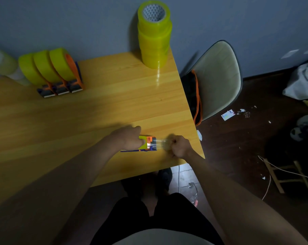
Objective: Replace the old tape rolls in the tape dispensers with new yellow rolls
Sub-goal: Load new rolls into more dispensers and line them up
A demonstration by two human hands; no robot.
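An orange and blue tape dispenser (148,144) with a yellow roll in it lies near the front right corner of the wooden table (100,110). My left hand (129,138) grips its roll end, and most of the roll is hidden under the hand. My right hand (178,146) pinches a strip of clear tape (161,143) stretched out from the dispenser's mouth to the right. A stack of new yellow rolls (155,36) stands at the back right of the table. Three dispensers with yellow rolls (52,71) stand side by side at the back left.
Pale tape rolls (5,65) lie at the far left edge. A grey chair (218,76) with an orange cord stands just right of the table. Litter, a cable and a wooden frame (280,175) lie on the dark floor to the right.
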